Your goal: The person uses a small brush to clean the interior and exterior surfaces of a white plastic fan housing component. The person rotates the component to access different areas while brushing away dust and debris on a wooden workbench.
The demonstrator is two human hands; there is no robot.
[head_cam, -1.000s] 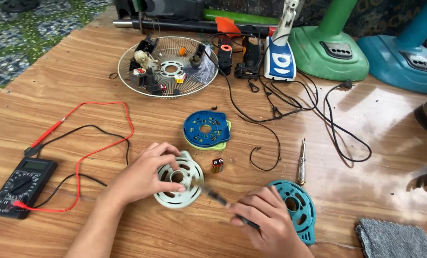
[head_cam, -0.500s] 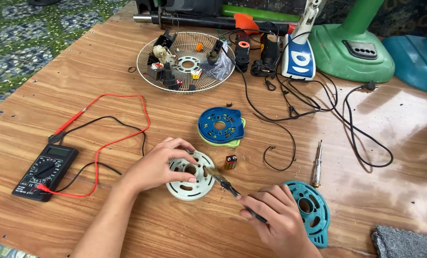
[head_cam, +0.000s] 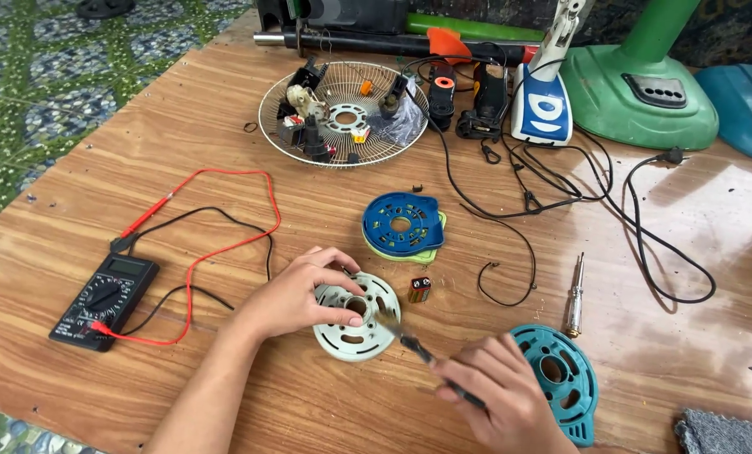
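A black multimeter (head_cam: 104,299) lies near the counter's (head_cam: 182,151) left edge, its red and black leads (head_cam: 224,227) looping toward the middle. Just right of it the left hand (head_cam: 296,296) rests on a pale green round motor cover (head_cam: 357,318) lying flat near the front edge; the grip is closed on the disc's left rim, thumb at the lower side and fingers curled over the top. A thin dark-handled tool (head_cam: 414,346) touches the cover's centre with its tip, slanting down into the right hand (head_cam: 498,402), whose grip is closed tight round the handle at the front edge. A small red and black battery (head_cam: 419,289) stands just beside the cover. Behind it, mid-counter, a blue round cover (head_cam: 401,224) sits on a light green one. Toward the back edge a wire fan guard (head_cam: 342,113) holds small parts. A teal cover (head_cam: 558,378) lies just beside the right hand, a screwdriver (head_cam: 574,294) beyond it, with black cables (head_cam: 611,210) trailing. A green fan base (head_cam: 645,92) stands at the far right corner.
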